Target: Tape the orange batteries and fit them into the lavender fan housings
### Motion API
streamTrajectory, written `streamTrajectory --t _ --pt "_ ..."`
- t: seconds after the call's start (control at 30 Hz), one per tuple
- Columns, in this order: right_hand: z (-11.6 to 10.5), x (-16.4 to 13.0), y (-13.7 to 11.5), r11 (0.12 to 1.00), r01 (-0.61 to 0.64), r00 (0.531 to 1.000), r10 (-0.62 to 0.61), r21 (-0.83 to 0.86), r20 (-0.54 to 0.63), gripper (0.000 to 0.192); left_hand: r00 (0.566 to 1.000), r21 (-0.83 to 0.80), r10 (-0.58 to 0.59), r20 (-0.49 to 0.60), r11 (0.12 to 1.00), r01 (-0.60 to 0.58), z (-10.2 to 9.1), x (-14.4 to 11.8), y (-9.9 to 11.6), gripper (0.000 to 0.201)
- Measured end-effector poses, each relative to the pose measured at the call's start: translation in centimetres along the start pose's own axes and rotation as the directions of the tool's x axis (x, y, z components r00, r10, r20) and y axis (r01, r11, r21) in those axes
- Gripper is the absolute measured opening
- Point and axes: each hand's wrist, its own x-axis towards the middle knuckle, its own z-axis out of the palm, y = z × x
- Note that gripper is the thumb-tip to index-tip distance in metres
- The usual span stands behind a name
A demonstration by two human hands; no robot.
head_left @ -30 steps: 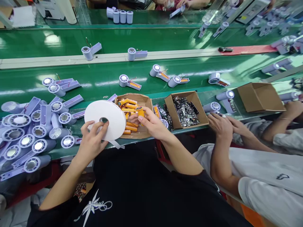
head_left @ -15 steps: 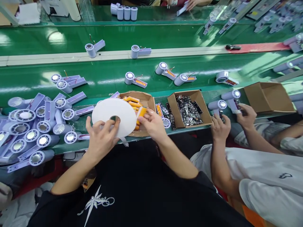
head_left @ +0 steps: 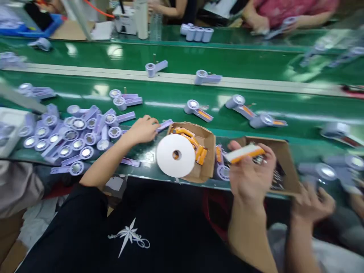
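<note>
My right hand point(head_left: 250, 173) holds an orange battery point(head_left: 245, 152) with a white strip along its top, raised over the box of dark parts point(head_left: 284, 163). My left hand point(head_left: 142, 129) reaches out to the left and closes on a lilac fan housing point(head_left: 164, 125) beside the pile. The white tape roll point(head_left: 175, 155) rests against the front of a cardboard box point(head_left: 206, 142) that holds several orange batteries point(head_left: 196, 146); neither hand touches it.
A heap of lilac fan housings point(head_left: 76, 132) lies at the left on the green bench. More housings point(head_left: 196, 108) ride the green belt beyond. A co-worker's hand point(head_left: 313, 203) is at the right edge, and other people sit across the line.
My left hand let go of the tape roll and reached left to a fan housing. My right hand moved right, carrying a battery with white tape on it. The view swung left.
</note>
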Motion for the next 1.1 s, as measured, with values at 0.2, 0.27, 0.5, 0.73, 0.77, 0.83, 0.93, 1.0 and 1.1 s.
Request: streamTrajectory --t 0.2,0.27,0.5,0.73,0.77,0.83,0.93,1.0,1.1 --pt "0.9 2.3 0.7 0.985 0.08 0.993 -0.093 -0.152 -0.075 0.047 0.987 0.085 -0.073 0.142 0.995 0.061 1.4 6.4 -2.1 0.045" --pt "2.4 4.8 1.0 0.974 0.113 0.992 -0.122 -0.198 -0.035 0.047 0.994 0.113 -0.029 0.103 0.993 0.018 0.7 9.2 -3.5 0.051" --pt "12.4 16.1 7.2 0.935 0.104 0.85 0.094 -0.34 0.519 0.05 0.974 0.092 0.163 0.159 0.98 -0.179 -1.4 18.4 -8.1 0.026" --pt "18.3 17.2 10.3 0.615 0.422 0.63 0.329 -0.666 0.704 0.052 0.999 -0.07 0.04 0.002 0.997 -0.04 -1.5 20.1 -9.0 0.025" --pt "18.4 16.8 10.3 0.543 0.473 0.616 0.36 -0.694 0.701 0.051 0.999 -0.074 0.035 -0.011 0.997 -0.036 -1.3 20.0 -8.8 0.025" --pt "18.8 16.4 10.3 0.393 0.565 0.594 0.417 -0.726 0.688 0.046 0.999 -0.087 0.035 -0.034 0.995 -0.038 -0.9 19.7 -8.1 0.026" --pt "20.2 16.3 10.4 0.258 0.641 0.552 0.499 -0.723 0.668 0.042 0.997 -0.108 0.031 -0.076 0.993 -0.039 -0.5 19.2 -7.2 0.029" --pt "21.4 16.9 10.3 0.225 0.655 0.528 0.546 -0.721 0.65 0.045 0.995 -0.111 0.025 -0.095 0.993 -0.035 -0.8 18.9 -6.7 0.03" --pt "21.2 17.9 8.6 0.243 0.663 0.483 0.585 -0.708 0.652 0.045 0.988 -0.098 0.011 -0.153 0.995 -0.026 -1.9 18.0 -5.5 0.034"
